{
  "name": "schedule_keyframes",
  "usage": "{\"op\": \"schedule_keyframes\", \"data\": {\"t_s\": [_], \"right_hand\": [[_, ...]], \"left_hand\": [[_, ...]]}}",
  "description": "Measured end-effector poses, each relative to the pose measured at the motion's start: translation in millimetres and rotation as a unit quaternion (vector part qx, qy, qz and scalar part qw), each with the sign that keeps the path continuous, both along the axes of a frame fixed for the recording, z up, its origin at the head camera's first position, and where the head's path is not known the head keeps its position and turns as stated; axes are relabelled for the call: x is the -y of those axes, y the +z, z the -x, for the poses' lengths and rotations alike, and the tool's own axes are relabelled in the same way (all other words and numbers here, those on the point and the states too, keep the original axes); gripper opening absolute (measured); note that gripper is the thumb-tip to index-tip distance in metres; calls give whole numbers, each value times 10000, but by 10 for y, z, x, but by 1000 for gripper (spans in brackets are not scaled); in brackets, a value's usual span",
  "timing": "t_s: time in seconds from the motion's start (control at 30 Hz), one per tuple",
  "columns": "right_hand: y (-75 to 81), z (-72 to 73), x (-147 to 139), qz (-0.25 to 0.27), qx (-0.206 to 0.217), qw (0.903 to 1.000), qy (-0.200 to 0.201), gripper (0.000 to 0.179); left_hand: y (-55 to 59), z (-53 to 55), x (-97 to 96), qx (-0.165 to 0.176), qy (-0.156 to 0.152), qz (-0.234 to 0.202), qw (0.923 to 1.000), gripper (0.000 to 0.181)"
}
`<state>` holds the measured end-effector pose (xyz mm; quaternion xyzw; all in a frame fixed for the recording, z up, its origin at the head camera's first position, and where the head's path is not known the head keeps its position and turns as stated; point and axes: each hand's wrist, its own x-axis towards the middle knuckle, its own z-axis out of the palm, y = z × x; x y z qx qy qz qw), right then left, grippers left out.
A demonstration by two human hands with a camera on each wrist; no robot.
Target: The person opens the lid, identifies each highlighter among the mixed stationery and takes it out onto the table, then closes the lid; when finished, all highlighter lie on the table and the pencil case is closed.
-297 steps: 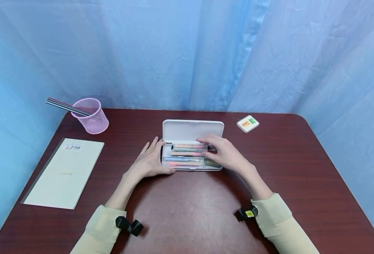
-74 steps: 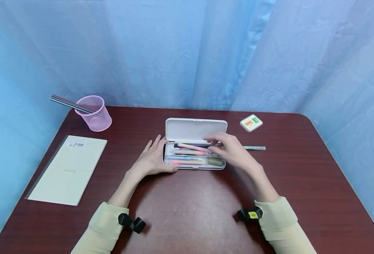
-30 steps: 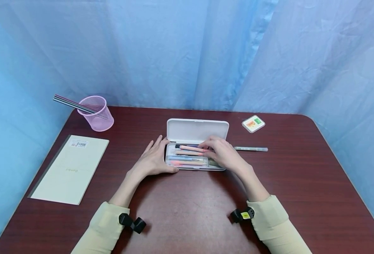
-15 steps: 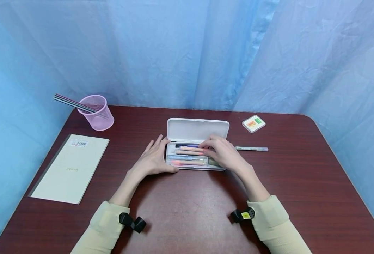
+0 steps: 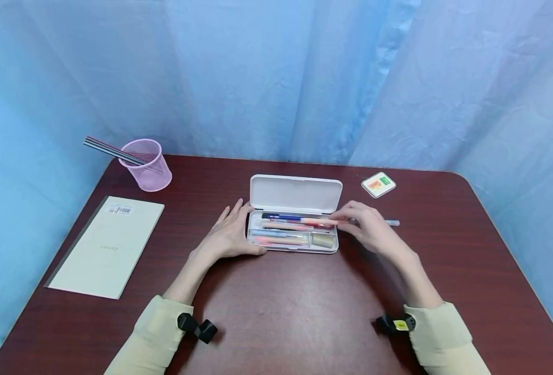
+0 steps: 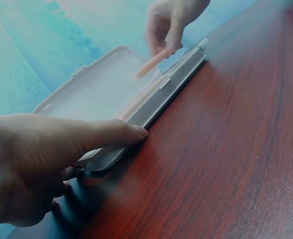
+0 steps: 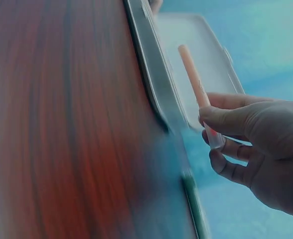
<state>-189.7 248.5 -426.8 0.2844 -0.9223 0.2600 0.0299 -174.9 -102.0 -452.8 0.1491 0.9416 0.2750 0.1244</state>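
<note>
A white pencil case (image 5: 296, 193) lies with its lid up, holding several pens and a small olive-grey block (image 5: 322, 240). My left hand (image 5: 226, 234) holds its left end, thumb along the front edge and index finger at the back corner. Between thumb and fingers my right hand (image 5: 372, 229) pinches a peach pen with a clear cap (image 7: 192, 72), just above the case's right end. Blue and red pens (image 5: 281, 216) show in the back compartment. On the table, partly hidden behind the right hand, lies a pale pen (image 5: 392, 222).
A cream notebook (image 5: 109, 247) lies at the left. Behind it stands a pink mesh cup (image 5: 151, 177) with several thin dark sticks (image 5: 112, 149) leaning out. A small clear-edged box with an orange and green label (image 5: 378, 185) lies at the back right.
My right hand has lifted the peach pen from the case and moved right with it, uncovering the olive-grey block. Earlier, a pale pen came to lie right of the case. My left hand stays at the case.
</note>
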Motion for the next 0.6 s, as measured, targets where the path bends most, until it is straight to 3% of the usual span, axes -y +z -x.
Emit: {"op": "schedule_keyframes", "data": {"t_s": [0.23,0.6], "right_hand": [[12,-23,-486,63,-229,9996,-124,26],[-16,-88,-974,-329,-79,9978,-562,29]], "left_hand": [[-2,-5,-4,41,20,11,10000,106],[-6,-3,-3,80,45,13,10000,107]]}}
